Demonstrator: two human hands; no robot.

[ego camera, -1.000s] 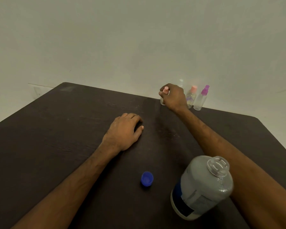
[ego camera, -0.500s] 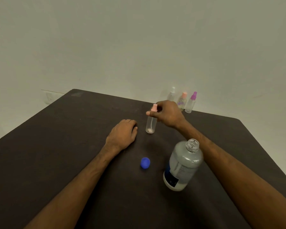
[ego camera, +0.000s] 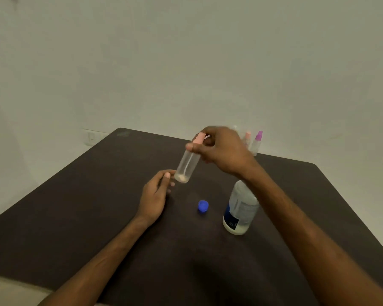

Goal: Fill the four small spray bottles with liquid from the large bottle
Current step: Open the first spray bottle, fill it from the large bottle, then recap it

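Head view: we've got the pink-capped spray bottle [ego camera: 187, 165] pinched at its top in our right hand [ego camera: 221, 151], tilted in the air above the desk [ego camera: 75, 206]. It looks light, thin clear plastic, nearly empty, so best held by the body while the cap twists. Our left hand [ego camera: 156, 195] reaches up, fingers loosely curled and holding nothing, just beside its base. The uncapped large bottle [ego camera: 240, 208] stands near the blue cap [ego camera: 203, 205].

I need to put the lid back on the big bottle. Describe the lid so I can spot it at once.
On the dark table, find the large clear bottle standing open near the right forearm. Just to its left, lying alone on the tabletop, is the small blue cap. It is the only blue, loose thing there.
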